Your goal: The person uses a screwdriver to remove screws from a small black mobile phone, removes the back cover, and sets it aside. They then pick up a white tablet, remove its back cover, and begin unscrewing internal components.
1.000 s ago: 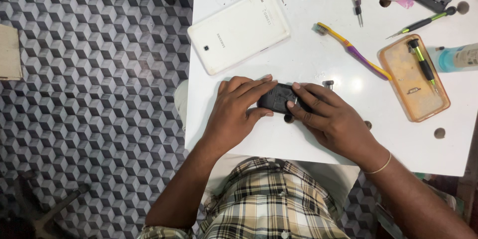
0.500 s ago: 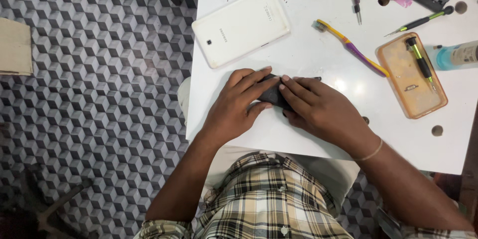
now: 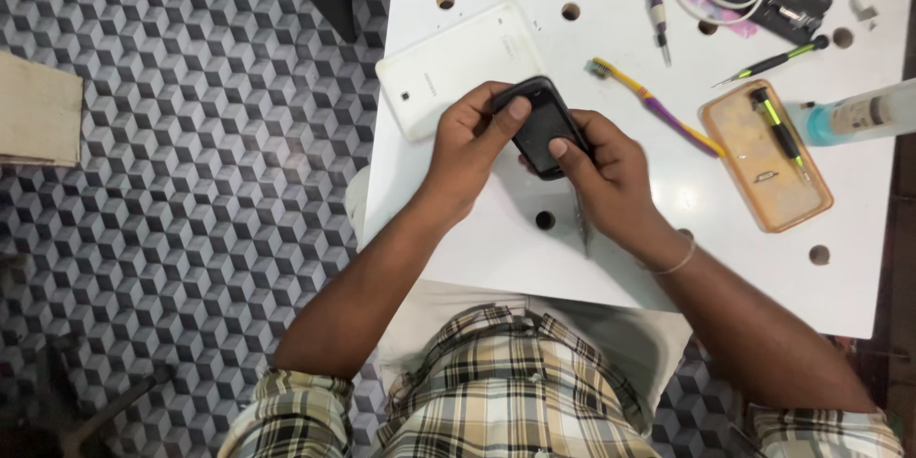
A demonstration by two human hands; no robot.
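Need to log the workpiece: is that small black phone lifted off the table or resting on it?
Lifted. Both hands, left hand and right hand, hold the black phone above the white table, fingers on its dark face.

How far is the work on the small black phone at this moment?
Done: tools are laid out, with a screwdriver in the orange tray. In hand: the left hand and right hand grip the black phone above the white table. Left: whether the phone is open cannot be seen.

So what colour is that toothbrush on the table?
Yellow and purple toothbrush, seen clearly in the head view.
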